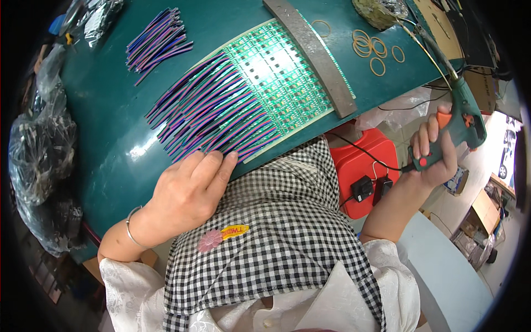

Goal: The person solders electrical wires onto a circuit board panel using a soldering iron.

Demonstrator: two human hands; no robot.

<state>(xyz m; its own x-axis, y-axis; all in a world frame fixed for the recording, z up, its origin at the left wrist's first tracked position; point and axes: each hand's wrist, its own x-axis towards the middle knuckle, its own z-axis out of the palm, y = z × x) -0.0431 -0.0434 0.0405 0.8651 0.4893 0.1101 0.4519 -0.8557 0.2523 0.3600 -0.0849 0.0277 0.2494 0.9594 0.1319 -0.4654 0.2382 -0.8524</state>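
A green circuit board panel (276, 69) lies on the green-topped table, with rows of ribbon wires (207, 105) in blue, red, green and black laid across its left part. At the near end of these wires is my left hand (191, 180), its fingers bent and pressed together on the nearest ones; the fingertips are partly hidden. A dark metal bar (315, 52) rests across the panel's right side. Off the table's right edge, my right hand (437, 146) grips a green soldering gun (467, 113) with an orange trigger. Its barrel points up toward the table's far right corner.
A loose bundle of wires (157, 44) lies at the far left. Several tan rubber bands (369, 45) are right of the bar, near a foil-wrapped lump (381, 11). Below the table edge stands a red stool (368, 160) with black adapters. Clear plastic bags (41, 149) hang at left.
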